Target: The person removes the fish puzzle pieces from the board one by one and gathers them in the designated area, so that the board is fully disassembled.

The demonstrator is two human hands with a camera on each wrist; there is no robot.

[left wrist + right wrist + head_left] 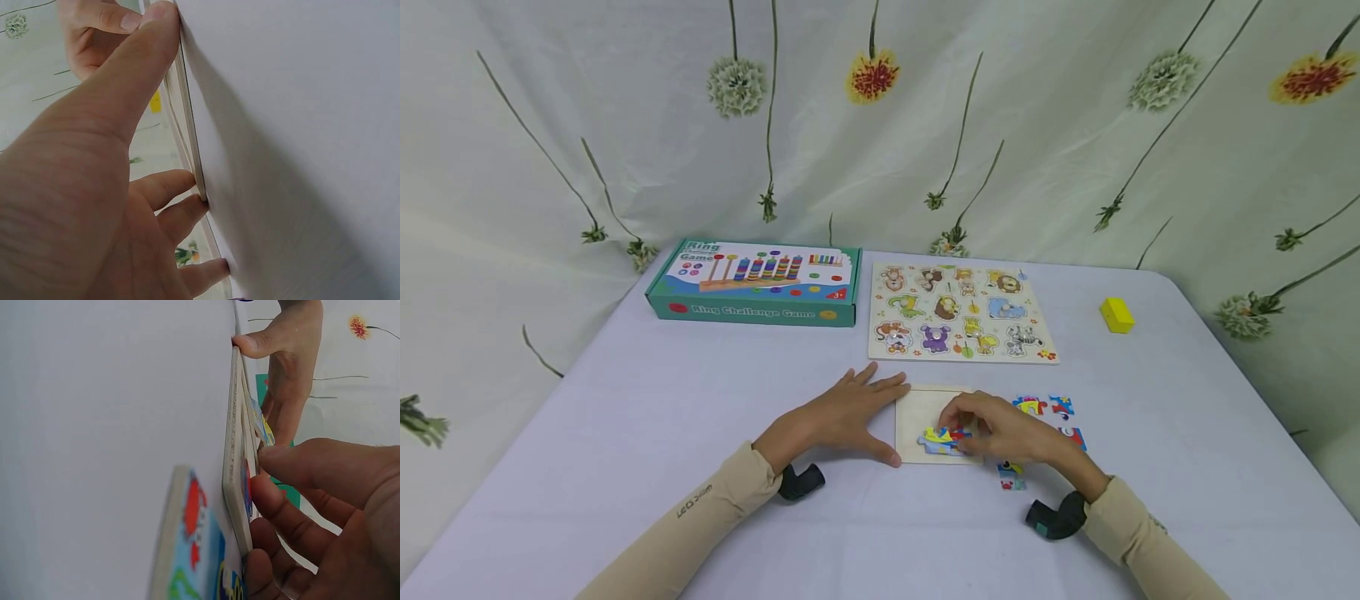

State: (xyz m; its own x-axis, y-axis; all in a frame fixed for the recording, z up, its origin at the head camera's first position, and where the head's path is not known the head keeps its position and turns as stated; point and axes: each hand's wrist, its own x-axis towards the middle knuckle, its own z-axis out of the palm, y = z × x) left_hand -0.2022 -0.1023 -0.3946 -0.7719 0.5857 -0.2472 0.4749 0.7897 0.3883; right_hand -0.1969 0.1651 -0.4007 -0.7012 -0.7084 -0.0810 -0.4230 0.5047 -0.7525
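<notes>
A small pale wooden puzzle tray [917, 404] lies on the table between the two hands. My left hand [853, 412] is spread at its left side, with thumb and fingers touching the edge. Over the tray bends my right hand [1003, 427], its thumb and fingers curled at a colourful jigsaw piece, which it pinches. Blue, yellow and red joined pieces [936, 443] show beside those fingertips, partly covered. In the right wrist view a blue and yellow piece [261, 419] tilts up from the tray near the thumb. Loose jigsaw pieces [1062, 406] lie right of the tray, some hidden by the right hand.
Behind the tray lies a larger animal peg puzzle board [917, 304]. A green Ring Challenge Game box [752, 312] is at the back left, and a yellow block [1117, 316] at the back right. A flower-patterned cloth [1045, 108] hangs behind the table.
</notes>
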